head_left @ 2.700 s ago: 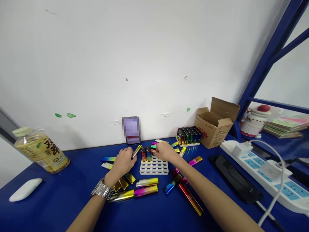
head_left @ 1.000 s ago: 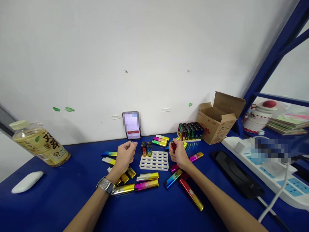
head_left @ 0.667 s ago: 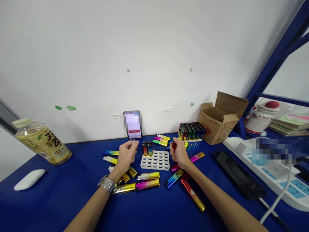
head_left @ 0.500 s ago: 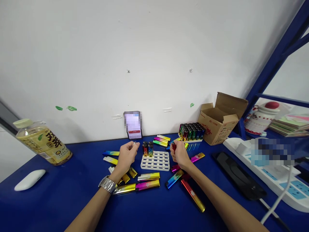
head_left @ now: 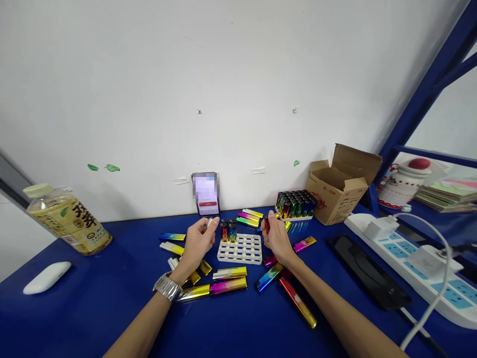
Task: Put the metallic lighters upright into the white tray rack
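A white tray with round holes (head_left: 240,248) lies on the blue table, with several small lighters (head_left: 228,230) upright in its far row. My left hand (head_left: 197,242), a metal watch on its wrist, is closed just left of the tray and pinches a thin silvery piece (head_left: 209,222). Right of the tray, my right hand (head_left: 275,237) is closed round a small red lighter (head_left: 267,224) held upright. Shiny rainbow-coloured sleeves (head_left: 227,285) lie scattered near both hands.
A full tray of lighters (head_left: 294,204) and an open cardboard box (head_left: 339,185) stand at the back right. A phone (head_left: 206,194) leans on the wall. A tea bottle (head_left: 67,219) and white mouse (head_left: 46,277) are left; a power strip (head_left: 410,258) and a flat black object (head_left: 367,278) right.
My right hand left the tray's far side and now holds a red lighter to the tray's right. The long shiny sleeve is gone from my left hand, which pinches a small silvery piece.
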{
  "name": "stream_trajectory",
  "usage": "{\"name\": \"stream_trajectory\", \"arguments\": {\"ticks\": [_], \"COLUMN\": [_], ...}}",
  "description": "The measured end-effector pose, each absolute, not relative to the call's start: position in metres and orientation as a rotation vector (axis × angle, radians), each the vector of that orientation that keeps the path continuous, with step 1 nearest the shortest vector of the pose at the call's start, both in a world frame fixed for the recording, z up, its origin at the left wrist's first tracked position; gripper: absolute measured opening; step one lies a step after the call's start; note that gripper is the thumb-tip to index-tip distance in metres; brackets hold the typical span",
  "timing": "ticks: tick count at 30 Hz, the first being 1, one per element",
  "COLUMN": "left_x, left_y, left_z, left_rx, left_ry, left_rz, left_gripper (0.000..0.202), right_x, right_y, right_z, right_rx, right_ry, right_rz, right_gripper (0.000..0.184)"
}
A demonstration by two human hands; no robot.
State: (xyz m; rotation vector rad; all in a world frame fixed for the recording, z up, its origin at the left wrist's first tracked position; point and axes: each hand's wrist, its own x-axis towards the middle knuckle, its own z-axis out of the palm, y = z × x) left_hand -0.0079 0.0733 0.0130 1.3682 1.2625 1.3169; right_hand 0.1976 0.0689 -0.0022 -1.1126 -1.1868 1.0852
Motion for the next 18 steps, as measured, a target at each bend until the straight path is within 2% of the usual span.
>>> {"name": "stream_trajectory", "arguments": {"ticks": [5, 9, 13, 16, 18], "left_x": [-0.006, -0.009, -0.009, -0.009, -0.008], "left_y": [0.070, 0.069, 0.067, 0.066, 0.064], "left_z": [0.019, 0.019, 0.016, 0.014, 0.014], "left_rx": [1.645, 1.571, 1.436, 1.522, 1.647], "left_ry": [1.291, 1.305, 1.166, 1.126, 1.183], "left_rz": [1.443, 1.482, 1.407, 1.379, 1.335], "left_gripper": [0.037, 0.037, 0.037, 0.037, 0.036], "right_x": [0.197, 0.200, 0.196, 0.190, 0.186], "right_y": [0.065, 0.065, 0.064, 0.061, 0.059], "right_z": [0.004, 0.005, 0.003, 0.002, 0.002], "right_rx": [-1.038, -1.055, -0.973, -0.946, -0.941], "right_ry": [-1.324, -1.462, -1.434, -1.450, -1.540], "right_rz": [0.831, 0.614, 0.820, 1.022, 1.034], "right_gripper": [0.038, 0.035, 0.030, 0.028, 0.022]}}
